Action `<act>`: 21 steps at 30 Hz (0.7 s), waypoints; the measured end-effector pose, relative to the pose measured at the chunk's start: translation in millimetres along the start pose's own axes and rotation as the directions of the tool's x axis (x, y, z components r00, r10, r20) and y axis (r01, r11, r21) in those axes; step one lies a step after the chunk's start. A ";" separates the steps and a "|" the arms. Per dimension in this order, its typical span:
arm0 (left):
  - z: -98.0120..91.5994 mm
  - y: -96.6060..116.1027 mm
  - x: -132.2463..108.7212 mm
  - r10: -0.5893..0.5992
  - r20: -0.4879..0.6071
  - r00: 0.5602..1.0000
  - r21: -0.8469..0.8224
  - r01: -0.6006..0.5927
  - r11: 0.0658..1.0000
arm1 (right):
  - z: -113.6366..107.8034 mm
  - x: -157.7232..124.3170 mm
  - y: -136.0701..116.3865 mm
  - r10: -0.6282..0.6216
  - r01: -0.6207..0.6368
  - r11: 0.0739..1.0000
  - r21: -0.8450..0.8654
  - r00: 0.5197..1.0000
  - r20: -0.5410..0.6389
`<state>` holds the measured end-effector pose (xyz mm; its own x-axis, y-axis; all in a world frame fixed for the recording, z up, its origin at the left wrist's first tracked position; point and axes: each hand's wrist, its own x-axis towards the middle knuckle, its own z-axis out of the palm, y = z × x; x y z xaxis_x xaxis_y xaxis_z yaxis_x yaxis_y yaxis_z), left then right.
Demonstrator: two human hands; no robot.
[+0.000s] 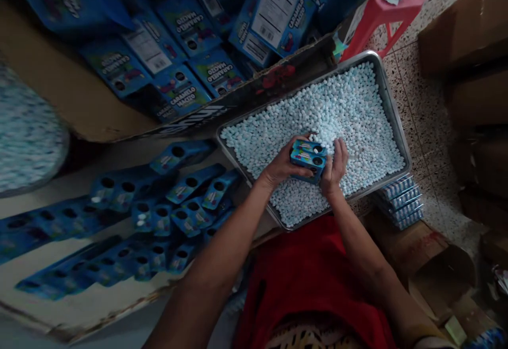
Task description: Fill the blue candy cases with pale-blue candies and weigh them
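Note:
My left hand [281, 165] is wrapped round two small blue candy boxes [308, 165], held side by side over the tray. Round dark openings show on their upper faces, and white candy shows in one of them. At the boxes' right side, my right hand [334, 168] is curled with its thumb near the box edge and candies [327, 140] at its fingers. Below both hands is a metal tray [400, 127] filled with small pale blue and white candies.
Left of the tray, rows of blue boxes [190, 182] stand on a pale table [130, 299]. A large carton [99, 116] full of blue boxes lies beyond. A tub of candies [26, 127], a red stool [381, 18], wrapped packs [402, 201] and brown cartons [464, 26] surround the area.

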<state>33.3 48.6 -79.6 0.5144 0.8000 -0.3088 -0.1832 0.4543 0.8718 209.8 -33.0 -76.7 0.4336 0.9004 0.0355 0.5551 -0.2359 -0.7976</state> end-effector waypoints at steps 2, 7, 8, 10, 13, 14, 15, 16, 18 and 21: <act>12.3 -0.6 3.6 -0.006 0.069 0.998 0.008 0.006 1.000 | -1.8 4.2 -6.4 0.072 -0.060 0.981 0.183 0.996 -0.059; 34.5 20.5 -11.6 0.044 0.133 0.990 0.046 -0.051 0.998 | -14.4 23.6 -12.9 0.418 -0.342 0.732 0.589 0.908 0.009; 37.4 27.6 -18.0 0.082 0.123 0.989 0.087 -0.093 0.992 | -15.8 30.7 -13.3 0.482 -0.393 0.652 0.648 0.875 0.046; 40.2 40.6 -32.4 0.189 0.059 0.980 0.225 -0.198 0.954 | -17.3 46.9 -15.4 0.592 -0.498 0.444 0.745 0.787 0.174; 36.9 50.9 -52.3 0.322 -0.123 0.939 0.485 -0.227 0.845 | -20.4 68.1 -28.1 0.573 -0.659 0.105 0.745 0.652 0.496; 34.4 51.2 -57.2 0.339 -0.177 0.924 0.558 -0.190 0.808 | -22.8 72.1 -36.4 0.508 -0.690 0.054 0.722 0.641 0.575; 31.9 50.3 -61.0 0.342 -0.224 0.913 0.608 -0.144 0.781 | -25.9 74.1 -46.6 0.431 -0.700 0.048 0.712 0.658 0.617; 29.7 48.5 -63.6 0.335 -0.261 0.905 0.633 -0.101 0.767 | -29.7 74.2 -58.4 0.356 -0.686 0.071 0.725 0.696 0.624; 27.8 43.6 -65.5 0.317 -0.313 0.895 0.635 -0.051 0.771 | -38.3 70.0 -84.7 0.209 -0.607 0.165 0.777 0.792 0.574; 33.4 38.0 -63.7 0.308 -0.395 0.865 0.588 -0.019 0.809 | -46.6 60.3 -120.3 0.036 -0.444 0.354 0.823 0.886 0.462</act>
<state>21.5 1.8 -14.2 0.0576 0.9871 -0.1495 0.3351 0.1219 0.9342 202.3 32.6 49.4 0.0764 0.9583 -0.2754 -0.5804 -0.1819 -0.7937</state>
